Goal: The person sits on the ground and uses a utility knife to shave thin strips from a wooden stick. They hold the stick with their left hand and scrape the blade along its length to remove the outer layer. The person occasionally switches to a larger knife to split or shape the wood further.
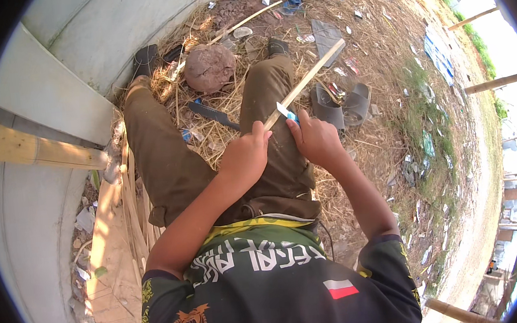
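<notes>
My left hand (246, 156) is closed round the near end of a pale split bamboo strip (315, 69), which slants up and to the right across my right thigh. A small knife (283, 110) with a blue handle is in my right hand (318, 138), its fingers wrapped round the handle. The bright blade lies against the strip, just beyond my left hand. On the straw between my legs is a long dark flat tool (212, 115), perhaps a machete; its far end is hidden by my leg.
A round brown stone (210, 68) sits between my feet, beside another thin bamboo strip (253, 16). Grey sandals (356, 106) lie right of my leg. A pale wall (51, 74) and bamboo pole (39, 148) stand at left. Straw and litter cover the ground.
</notes>
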The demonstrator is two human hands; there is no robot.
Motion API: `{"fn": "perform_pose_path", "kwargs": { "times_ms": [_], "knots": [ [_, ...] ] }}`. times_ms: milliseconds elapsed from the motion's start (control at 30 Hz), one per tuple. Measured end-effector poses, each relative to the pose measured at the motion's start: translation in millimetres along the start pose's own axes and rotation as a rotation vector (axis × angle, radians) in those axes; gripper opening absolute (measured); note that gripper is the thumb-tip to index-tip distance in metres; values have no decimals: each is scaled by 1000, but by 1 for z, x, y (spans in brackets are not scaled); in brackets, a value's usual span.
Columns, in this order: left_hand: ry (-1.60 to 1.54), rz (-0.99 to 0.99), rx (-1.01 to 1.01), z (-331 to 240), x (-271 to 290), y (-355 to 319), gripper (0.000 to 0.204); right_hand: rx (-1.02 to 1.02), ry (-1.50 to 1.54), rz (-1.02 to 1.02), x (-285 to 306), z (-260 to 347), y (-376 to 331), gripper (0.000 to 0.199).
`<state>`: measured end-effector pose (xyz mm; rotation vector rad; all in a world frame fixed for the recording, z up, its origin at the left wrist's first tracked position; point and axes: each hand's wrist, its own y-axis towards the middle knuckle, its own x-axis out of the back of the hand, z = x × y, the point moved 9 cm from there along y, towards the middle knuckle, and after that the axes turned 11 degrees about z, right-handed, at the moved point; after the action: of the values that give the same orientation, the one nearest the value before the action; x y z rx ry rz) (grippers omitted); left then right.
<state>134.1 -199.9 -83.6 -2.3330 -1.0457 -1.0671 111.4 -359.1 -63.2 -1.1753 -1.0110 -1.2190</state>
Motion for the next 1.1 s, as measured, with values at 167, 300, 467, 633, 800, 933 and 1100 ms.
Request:
{"fn": "perform_pose_path", "kwargs": {
  "times_ms": [167, 300, 467, 633, 800, 933, 1100],
  "knots": [
    [20, -14, -16, 5, 3, 3, 26, -54, -74, 98, -3, -3, 19, 42],
    [-13, 41, 43, 8, -2, -4, 26, -470, -115, 61, 11, -115, 51, 59],
    [-54, 5, 37, 15, 4, -12, 23, -405, 106, -33, 24, -143, 34, 52],
    [-80, 15, 52, 7, 6, -14, 19, -30, 176, 127, 1, 0, -5, 37],
    [177, -13, 92, 3, -7, -22, 12, 73, 106, 132, -2, 30, -13, 36],
    [247, -67, 45, 0, -5, -22, 13, 127, -3, 128, 1, 20, -1, 34],
    [373, -96, 44, -5, -3, -22, 18, -83, -154, -4, 7, -27, 34, 45]
  ]
}}
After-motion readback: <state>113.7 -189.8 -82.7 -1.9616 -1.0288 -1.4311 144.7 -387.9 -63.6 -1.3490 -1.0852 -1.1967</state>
